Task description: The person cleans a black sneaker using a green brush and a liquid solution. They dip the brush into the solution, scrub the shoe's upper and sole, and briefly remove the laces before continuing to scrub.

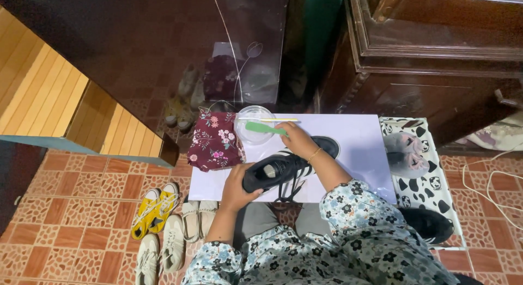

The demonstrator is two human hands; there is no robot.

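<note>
Black sneaker (283, 168) is gripped at the heel by left hand (237, 189); right hand (297, 138), closed on green brush (264, 128), should scrub steadily over counter (359, 149).

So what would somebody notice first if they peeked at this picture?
Probably the black shoe in the middle, held over a white table by the left hand, while the right hand holds a green brush. Next, the yellow sneakers on the tiled floor at the left.

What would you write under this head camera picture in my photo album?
A left hand steadies a black sneaker on a white board while the right hand holds a green brush over it.
</note>
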